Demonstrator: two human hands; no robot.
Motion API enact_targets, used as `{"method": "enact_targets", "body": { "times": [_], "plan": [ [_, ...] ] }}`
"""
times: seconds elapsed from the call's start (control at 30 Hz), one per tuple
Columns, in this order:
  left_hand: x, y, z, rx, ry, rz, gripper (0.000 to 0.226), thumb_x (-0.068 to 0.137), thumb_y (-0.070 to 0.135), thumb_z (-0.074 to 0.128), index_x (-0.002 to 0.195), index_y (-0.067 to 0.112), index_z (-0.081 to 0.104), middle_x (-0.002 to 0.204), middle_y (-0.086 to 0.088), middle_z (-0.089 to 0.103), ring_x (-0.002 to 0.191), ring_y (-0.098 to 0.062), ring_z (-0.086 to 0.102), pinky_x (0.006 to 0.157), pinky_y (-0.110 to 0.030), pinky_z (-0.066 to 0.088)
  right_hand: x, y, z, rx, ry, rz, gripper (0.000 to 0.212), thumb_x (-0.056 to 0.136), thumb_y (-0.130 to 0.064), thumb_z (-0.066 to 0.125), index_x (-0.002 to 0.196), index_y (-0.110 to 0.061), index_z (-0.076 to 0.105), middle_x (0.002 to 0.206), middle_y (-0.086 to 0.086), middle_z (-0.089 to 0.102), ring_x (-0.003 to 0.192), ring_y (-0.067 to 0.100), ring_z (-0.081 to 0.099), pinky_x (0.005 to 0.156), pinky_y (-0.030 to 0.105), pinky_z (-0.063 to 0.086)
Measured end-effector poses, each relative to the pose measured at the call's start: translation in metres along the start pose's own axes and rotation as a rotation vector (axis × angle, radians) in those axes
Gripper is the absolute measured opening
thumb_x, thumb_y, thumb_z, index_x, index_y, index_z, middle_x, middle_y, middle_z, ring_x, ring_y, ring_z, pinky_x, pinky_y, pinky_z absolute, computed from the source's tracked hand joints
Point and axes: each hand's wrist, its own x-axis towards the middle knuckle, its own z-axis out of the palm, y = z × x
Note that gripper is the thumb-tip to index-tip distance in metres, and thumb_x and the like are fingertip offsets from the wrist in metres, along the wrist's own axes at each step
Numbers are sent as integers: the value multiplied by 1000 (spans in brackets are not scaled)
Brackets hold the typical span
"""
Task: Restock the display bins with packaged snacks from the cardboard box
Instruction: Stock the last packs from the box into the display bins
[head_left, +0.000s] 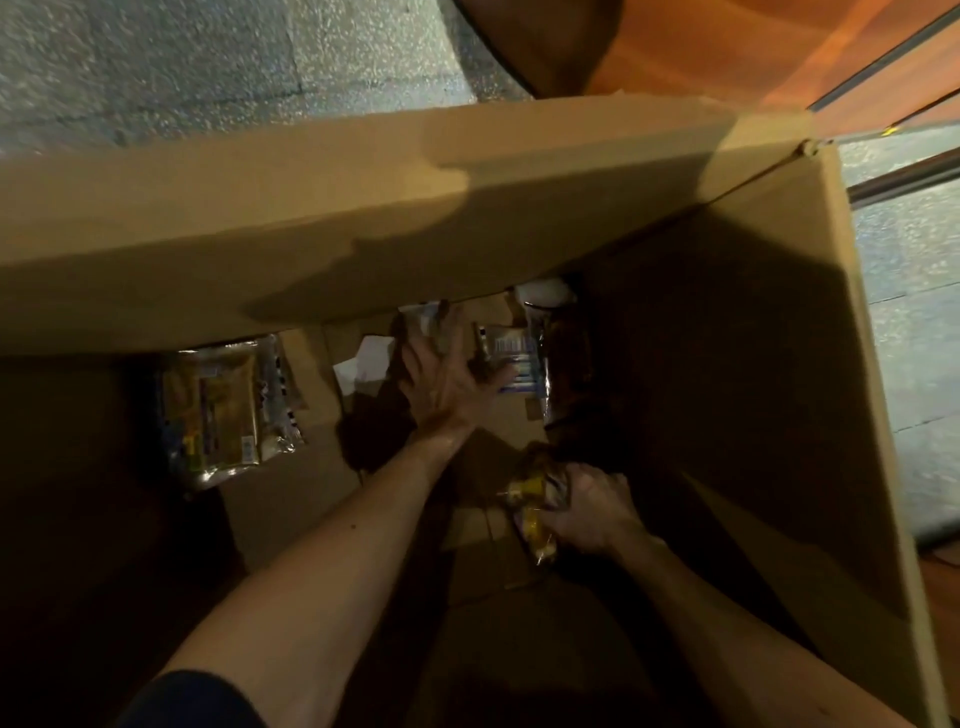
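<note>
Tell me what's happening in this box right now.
A person is reaching deep into a large cardboard box. The right hand grips a bunch of yellow snack packets, while the left hand, fingers spread, reaches for a blue-and-white packet on the bottom. A gold packet lies further left.

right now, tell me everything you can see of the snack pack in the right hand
The snack pack is crinkly glossy film, yellow with clear patches, bunched up; one pack or several, I cannot tell. The right hand grips it, fingers curled round it, low inside the cardboard box near its right wall.
</note>
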Motion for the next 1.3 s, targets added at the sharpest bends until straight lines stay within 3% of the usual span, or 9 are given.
{"method": "enact_targets", "body": {
  "times": [0.13,0.27,0.37,0.47,0.63,0.8,0.97,1.07,1.3],
  "plan": [
    [11,5,16,202,-18,-8,102,66,72,75,151,47,23,160,-16,-25,147,-45,-10,113,-67,15,0,1,-1,273,54,86,55,82,-47,73,127,-22,53,113,-5,58,115,22,55,99,41,50],
    [15,8,17,88,37,-22,75,70,53,83,134,35,47,161,-16,-9,143,-42,5,114,-55,25,-1,-6,-13,487,68,99,40,89,-42,70,121,-26,53,102,-10,59,93,8,59,72,24,51],
    [21,1,13,-101,101,-68,48,76,34,84,116,19,62,153,-10,16,134,-32,23,112,-39,31,-2,-10,-30,653,162,110,25,93,-32,65,113,-23,53,96,-9,57,91,11,59,83,33,53],
    [26,-8,5,-260,187,-112,52,80,20,80,127,12,59,152,-6,22,137,-24,28,115,-33,29,2,-14,-48,781,257,144,11,92,-32,65,92,-25,57,95,-1,64,93,21,63,92,44,54],
    [19,8,-3,2,17,52,64,88,51,67,145,41,41,157,-10,7,137,-37,17,107,-51,34,14,-33,-77,857,412,76,13,93,-41,64,99,-29,64,102,-3,67,97,16,63,87,34,48],
    [15,2,6,165,13,75,65,82,46,75,138,38,45,152,-10,11,133,-36,22,102,-55,42,36,-52,-78,809,550,78,33,108,-31,41,131,-10,50,114,13,64,103,27,64,86,36,51],
    [14,-6,-5,-25,-13,32,39,78,32,81,107,21,56,151,-13,18,135,-37,23,104,-42,39,48,-75,-76,772,297,-12,69,87,-43,74,142,-15,43,127,-3,55,115,15,53,95,29,42],
    [10,-10,-7,-211,-27,1,36,75,26,83,90,22,52,136,-10,38,130,-25,33,83,-26,41,44,-80,-70,838,273,-40,97,52,-58,92,130,-14,53,124,-5,61,114,14,59,99,35,51],
    [-13,-29,-10,-516,-143,-77,30,77,17,79,75,29,52,111,-8,59,98,-21,59,70,-26,47,38,-67,-59,1115,176,-87,51,75,2,81,107,-29,56,103,-15,62,102,4,59,98,27,47]
  ]
}}
